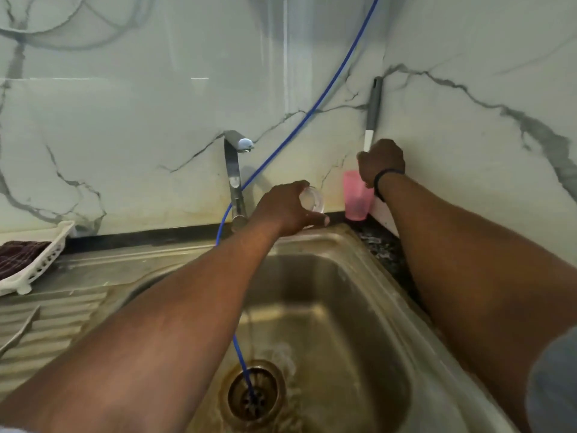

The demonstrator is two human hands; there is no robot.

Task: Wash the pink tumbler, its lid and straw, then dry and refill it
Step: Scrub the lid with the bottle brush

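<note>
dish rack [37,264] with a dark cloth sits far left on the drainboard. left hand [285,209] grips the clear lid [312,199] above the sink [359,245] rim. pink tumbler [357,198] stands in the corner; right hand [381,160] above it curls around the white-and-grey brush handle [373,114].

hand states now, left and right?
Left hand: holding the clear round plastic lid.
Right hand: gripping the grey-and-white brush handle above the pink plastic tumbler.
</note>
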